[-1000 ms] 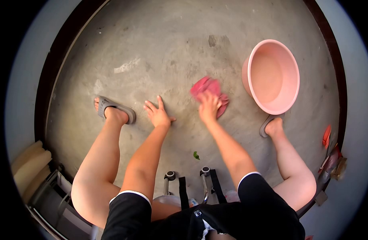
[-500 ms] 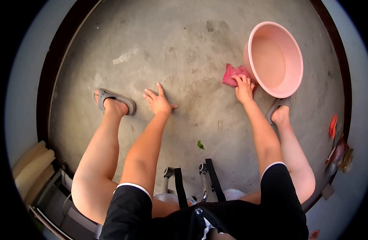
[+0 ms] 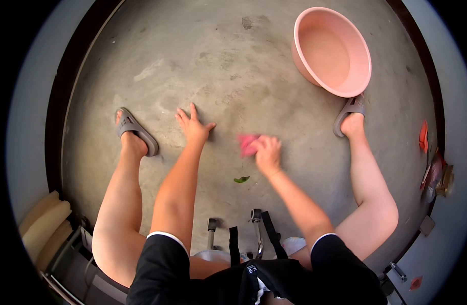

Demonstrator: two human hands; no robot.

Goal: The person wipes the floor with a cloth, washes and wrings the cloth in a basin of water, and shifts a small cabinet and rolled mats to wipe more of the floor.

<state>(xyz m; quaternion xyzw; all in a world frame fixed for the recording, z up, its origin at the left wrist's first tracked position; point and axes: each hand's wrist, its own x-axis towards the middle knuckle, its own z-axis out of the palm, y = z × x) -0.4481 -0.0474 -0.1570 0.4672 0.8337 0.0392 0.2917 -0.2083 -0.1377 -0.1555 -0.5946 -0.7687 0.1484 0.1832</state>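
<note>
Head view: a pink cloth, blurred, on the floor, probably light, soft and limp, best bunched from above; the curled right hand grips it. The left hand rests spread on the floor.

One head-worn view, facing down, hands near, floor beneath

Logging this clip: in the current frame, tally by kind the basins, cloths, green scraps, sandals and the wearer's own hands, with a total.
Pink basin: 1
Pink cloth: 1
Green scrap: 1
Grey sandals: 2
Hands: 2 (left hand, right hand)
Total: 7
</note>
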